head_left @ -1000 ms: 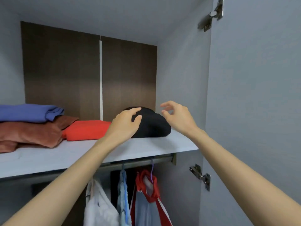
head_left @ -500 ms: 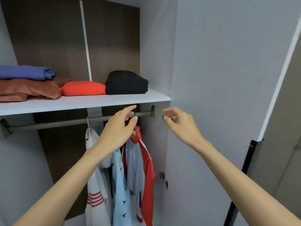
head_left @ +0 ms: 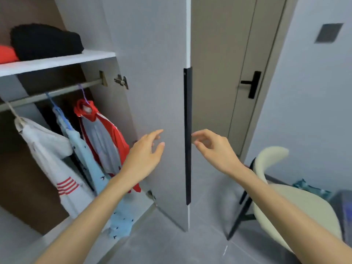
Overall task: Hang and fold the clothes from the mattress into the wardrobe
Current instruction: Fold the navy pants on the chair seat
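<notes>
Grey tile floor [head_left: 200, 244]; wardrobe door [head_left: 152, 73] open, chair [head_left: 297, 206] nr it.

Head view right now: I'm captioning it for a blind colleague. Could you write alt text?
Two empty, open hands reach forward: the left hand in front of the open grey wardrobe door, the right hand beyond the door's long black handle. Inside, three garments hang from a rail beneath a shelf holding a folded black garment.
</notes>
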Tool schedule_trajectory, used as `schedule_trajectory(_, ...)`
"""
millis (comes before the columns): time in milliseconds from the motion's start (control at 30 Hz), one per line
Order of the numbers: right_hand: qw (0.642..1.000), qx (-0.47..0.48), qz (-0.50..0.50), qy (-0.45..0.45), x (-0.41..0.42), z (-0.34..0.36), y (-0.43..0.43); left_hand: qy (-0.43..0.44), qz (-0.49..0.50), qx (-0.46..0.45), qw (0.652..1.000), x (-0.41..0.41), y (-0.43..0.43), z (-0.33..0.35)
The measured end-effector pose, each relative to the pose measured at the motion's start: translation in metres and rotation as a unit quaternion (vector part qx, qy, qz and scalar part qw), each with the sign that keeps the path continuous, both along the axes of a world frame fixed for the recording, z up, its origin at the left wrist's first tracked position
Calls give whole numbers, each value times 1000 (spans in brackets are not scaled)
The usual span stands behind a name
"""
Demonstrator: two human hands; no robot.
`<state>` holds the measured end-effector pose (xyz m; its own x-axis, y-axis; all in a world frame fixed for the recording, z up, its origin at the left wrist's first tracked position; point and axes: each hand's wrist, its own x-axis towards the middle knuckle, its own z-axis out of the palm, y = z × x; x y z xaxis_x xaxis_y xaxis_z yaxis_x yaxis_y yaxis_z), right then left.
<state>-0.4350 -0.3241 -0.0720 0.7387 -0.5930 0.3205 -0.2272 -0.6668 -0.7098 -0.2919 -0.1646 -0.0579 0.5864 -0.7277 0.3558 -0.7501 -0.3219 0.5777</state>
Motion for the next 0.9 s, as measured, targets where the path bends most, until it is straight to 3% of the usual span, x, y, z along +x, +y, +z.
schedule_trajectory(333, 964, 79, -249, 59, -266, -87, -47, 36, -237, 100, 966, -192, -130, -75)
schedule_trajectory(567, 894, 160, -411, 79, -457, -151, -76, 45, -364, 182, 912, -365, -235, -135)
schedule_trajectory(900, 785, 279, -542, 112, -644, -257, -80, 46, -465, 296, 833, -560, -323, -236)
